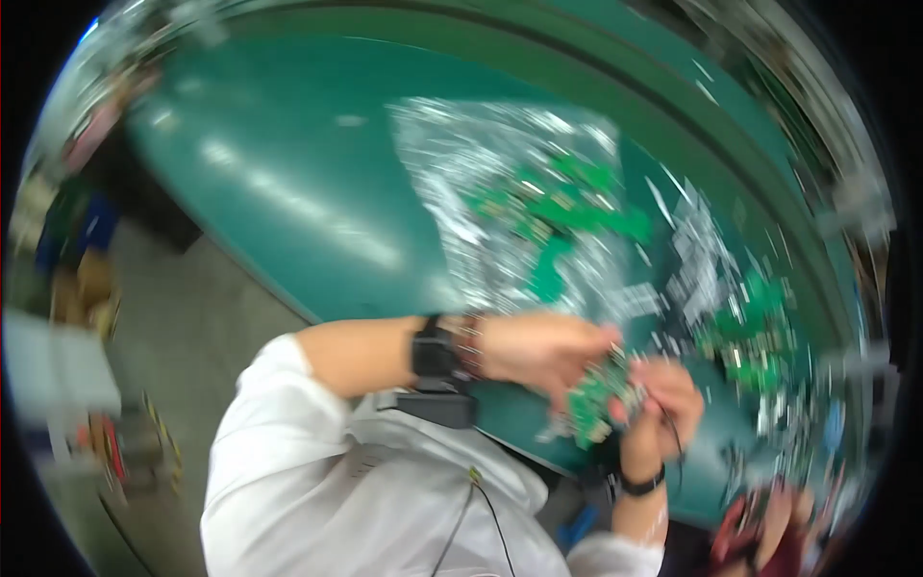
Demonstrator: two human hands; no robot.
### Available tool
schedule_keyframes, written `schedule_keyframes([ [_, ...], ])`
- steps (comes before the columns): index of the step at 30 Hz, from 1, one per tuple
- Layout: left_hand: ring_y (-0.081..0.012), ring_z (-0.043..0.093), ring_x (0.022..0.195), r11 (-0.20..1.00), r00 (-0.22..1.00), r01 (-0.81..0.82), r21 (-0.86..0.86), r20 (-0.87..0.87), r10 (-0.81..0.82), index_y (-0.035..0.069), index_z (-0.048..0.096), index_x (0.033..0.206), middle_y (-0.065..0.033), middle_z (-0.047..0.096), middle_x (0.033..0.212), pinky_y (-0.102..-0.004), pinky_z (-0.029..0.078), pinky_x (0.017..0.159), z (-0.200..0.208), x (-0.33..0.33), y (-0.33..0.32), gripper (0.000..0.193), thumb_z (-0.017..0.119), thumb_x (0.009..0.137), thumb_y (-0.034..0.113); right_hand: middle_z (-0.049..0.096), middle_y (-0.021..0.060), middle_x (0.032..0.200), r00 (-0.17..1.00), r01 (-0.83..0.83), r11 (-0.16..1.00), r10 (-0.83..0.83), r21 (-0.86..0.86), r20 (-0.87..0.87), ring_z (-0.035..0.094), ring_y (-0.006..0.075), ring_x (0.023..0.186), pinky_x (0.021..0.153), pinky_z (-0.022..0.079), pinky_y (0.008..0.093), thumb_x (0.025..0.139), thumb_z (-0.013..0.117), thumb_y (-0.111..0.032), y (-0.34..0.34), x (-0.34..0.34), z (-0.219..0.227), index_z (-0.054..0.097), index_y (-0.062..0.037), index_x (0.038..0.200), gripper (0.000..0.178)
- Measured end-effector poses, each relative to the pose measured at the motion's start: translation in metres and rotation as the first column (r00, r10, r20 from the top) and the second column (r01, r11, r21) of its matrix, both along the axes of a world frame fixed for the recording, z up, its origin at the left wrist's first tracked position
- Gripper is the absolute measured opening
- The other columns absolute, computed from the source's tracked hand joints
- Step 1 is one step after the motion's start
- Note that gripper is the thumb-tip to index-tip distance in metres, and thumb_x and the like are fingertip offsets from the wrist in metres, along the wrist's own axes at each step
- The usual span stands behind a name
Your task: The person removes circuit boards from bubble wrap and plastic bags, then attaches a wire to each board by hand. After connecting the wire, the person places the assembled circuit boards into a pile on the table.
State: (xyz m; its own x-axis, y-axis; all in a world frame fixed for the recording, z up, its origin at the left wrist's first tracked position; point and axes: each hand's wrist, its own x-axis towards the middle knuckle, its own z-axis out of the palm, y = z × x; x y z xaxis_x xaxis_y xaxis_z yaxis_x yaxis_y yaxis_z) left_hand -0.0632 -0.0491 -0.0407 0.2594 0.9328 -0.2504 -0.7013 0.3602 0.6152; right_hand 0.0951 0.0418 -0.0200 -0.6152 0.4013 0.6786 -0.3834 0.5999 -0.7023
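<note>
The whole view is smeared by motion. A small green circuit board [588, 408] with pale parts sits between my hands, close to my body at the table's near edge. My left hand [538, 348] reaches in from the left, thumb and fingers closed on the board's left and upper side. On its other side my right hand [671, 392] pinches the board, fingers bent. A thin dark cable [677, 438] hangs beside my right hand; where it ends is too blurred to tell. Just beyond lies a clear plastic bag [433, 163] with several green boards [577, 213] on or in it.
The green table [317, 183] curves away beyond my arms. At the right are more green boards [755, 332] and crumpled clear plastic [700, 250]. Another person's hands [777, 524], with dark red sleeves, show at the lower right. Grey floor [226, 317] shows left.
</note>
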Motion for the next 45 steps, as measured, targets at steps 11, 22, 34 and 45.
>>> schedule_keyframes([
  [11, -0.0132, 0.058, 0.064, 0.779, 0.950, -0.034, 0.626, -0.221, 0.219, 0.003, 0.028, 0.103, -0.0126, 0.058, 0.078, -0.0230, 0.046, 0.055, 0.002, 0.026, 0.014, 0.040, 0.058, 0.080, 0.014, 0.053, 0.0150, 0.084, 0.977, 0.215, 0.964, -0.212, 0.155, -0.041, 0.053, 0.0261, 0.073, 0.070, 0.046, 0.0354, 0.082, 0.050, -0.001, -0.025, 0.011, 0.006, 0.045, 0.0025, 0.086, 0.008],
  [22, -0.0140, 0.055, 0.053, 0.917, 0.996, -0.047, 0.395, -0.048, 0.072, 0.007, 0.034, 0.099, -0.0048, 0.053, 0.061, -0.0245, 0.045, 0.053, 0.007, 0.018, 0.014, 0.029, 0.050, 0.085, 0.026, 0.056, 0.0159, 0.082, 0.993, 0.072, 0.938, -0.100, 0.340, 0.066, 0.055, 0.0258, 0.074, 0.069, 0.046, 0.0331, 0.077, 0.048, 0.009, -0.020, 0.005, 0.014, 0.052, 0.0021, 0.086, 0.012],
  [34, -0.0068, 0.052, 0.061, 0.902, 0.952, -0.180, 0.392, -0.161, 0.259, 0.008, 0.039, 0.099, 0.0000, 0.048, 0.069, -0.0199, 0.042, 0.051, 0.007, 0.023, 0.014, 0.021, 0.047, 0.087, 0.023, 0.056, 0.0153, 0.077, 1.000, 0.004, 0.974, 0.002, -0.226, 0.027, 0.053, 0.0225, 0.068, 0.063, 0.043, 0.0281, 0.079, 0.052, 0.000, -0.003, 0.014, 0.010, 0.046, 0.0006, 0.084, 0.008],
  [45, -0.0052, 0.049, 0.063, 0.909, 0.930, -0.174, 0.378, -0.240, 0.278, 0.009, 0.038, 0.100, 0.0016, 0.045, 0.074, -0.0192, 0.041, 0.053, 0.011, 0.019, 0.009, 0.019, 0.047, 0.087, 0.020, 0.056, 0.0098, 0.077, 0.956, 0.231, 0.864, -0.115, -0.448, 0.270, 0.052, 0.0140, 0.066, 0.062, 0.042, 0.0236, 0.081, 0.053, -0.004, 0.005, 0.016, 0.007, 0.048, -0.0033, 0.090, 0.011],
])
